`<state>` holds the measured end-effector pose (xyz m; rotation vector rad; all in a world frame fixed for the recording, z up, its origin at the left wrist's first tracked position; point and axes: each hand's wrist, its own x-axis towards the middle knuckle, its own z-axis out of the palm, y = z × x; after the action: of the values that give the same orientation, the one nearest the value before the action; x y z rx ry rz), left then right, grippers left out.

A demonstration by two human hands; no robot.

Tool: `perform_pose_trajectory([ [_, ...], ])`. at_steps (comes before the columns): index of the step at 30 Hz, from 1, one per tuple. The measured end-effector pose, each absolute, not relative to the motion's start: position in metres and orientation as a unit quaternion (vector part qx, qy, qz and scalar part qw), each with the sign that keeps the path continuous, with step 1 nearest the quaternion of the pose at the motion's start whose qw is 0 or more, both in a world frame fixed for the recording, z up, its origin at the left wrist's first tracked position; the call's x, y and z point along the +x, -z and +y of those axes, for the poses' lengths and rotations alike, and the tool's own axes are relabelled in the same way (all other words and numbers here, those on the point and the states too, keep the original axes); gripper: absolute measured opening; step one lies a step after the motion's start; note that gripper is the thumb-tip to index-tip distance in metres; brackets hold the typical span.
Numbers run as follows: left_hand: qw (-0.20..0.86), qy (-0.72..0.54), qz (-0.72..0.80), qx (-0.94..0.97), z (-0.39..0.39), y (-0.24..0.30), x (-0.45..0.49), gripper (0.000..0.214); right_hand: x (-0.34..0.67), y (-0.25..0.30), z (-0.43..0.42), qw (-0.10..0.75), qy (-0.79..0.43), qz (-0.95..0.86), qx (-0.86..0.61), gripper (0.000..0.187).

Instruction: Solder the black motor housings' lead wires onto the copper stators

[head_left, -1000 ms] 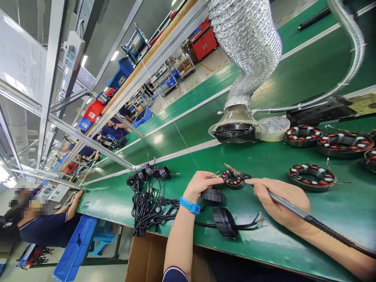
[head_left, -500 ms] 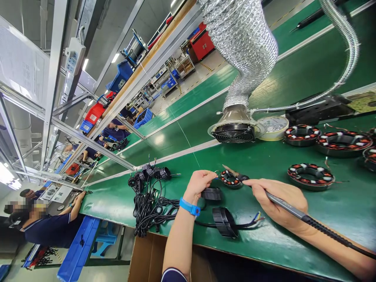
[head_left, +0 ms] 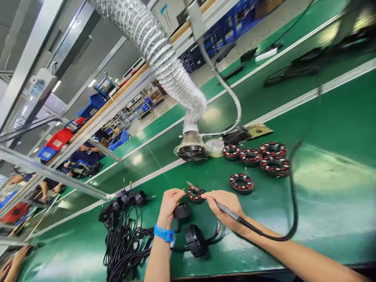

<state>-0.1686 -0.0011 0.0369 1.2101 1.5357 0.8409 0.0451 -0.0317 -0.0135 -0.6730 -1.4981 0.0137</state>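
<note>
My right hand (head_left: pixel 225 207) grips a soldering iron (head_left: pixel 230 212) like a pen, its tip pointing left over a small motor stator (head_left: pixel 195 194) with copper-red windings and white segments. My left hand (head_left: pixel 170 201), wearing a blue wrist strap (head_left: pixel 163 232), pinches a thin wire (head_left: pixel 184 190) at the stator's left side; the wire's far end is hard to make out. Just below those fingers sits a black round cap (head_left: pixel 182 211). Closer to me a larger black ring-shaped cap (head_left: pixel 196 240) lies on its side, with a cable through it ending in bare coloured wires (head_left: pixel 216 231).
Several more stators (head_left: pixel 241 182) stand to the right. A fume extractor (head_left: pixel 192 147) with a silver duct (head_left: pixel 173 74) hangs behind my hands, beside a round tin (head_left: pixel 215 147). Black cables (head_left: pixel 123 246) are heaped on the left. Another person's hands (head_left: pixel 16 260) are at the lower left edge.
The camera view has swung to the right, so the bench things appear further left and more stators show. My hands keep the same hold at the small stator.
</note>
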Motion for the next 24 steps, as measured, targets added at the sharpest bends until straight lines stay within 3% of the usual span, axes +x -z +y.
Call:
perform_pose_trajectory([
  [5, 0.528, -0.351, 0.598, 0.49, -0.004, -0.041, -0.183, 0.065, 0.045, 0.012, -0.031, 0.68, -0.007, -0.665, -0.307, 0.028],
  [14, 0.476, -0.393, 0.637, 0.462, 0.0, -0.034, -0.169, 0.071, 0.04, 0.011, -0.031, 0.692, -0.004, -0.661, -0.291, 0.027],
  [24, 0.465, -0.361, 0.645, 0.488, 0.016, -0.036, -0.166, 0.074, 0.053, 0.012, -0.028, 0.669, 0.055, -0.669, -0.318, 0.022],
])
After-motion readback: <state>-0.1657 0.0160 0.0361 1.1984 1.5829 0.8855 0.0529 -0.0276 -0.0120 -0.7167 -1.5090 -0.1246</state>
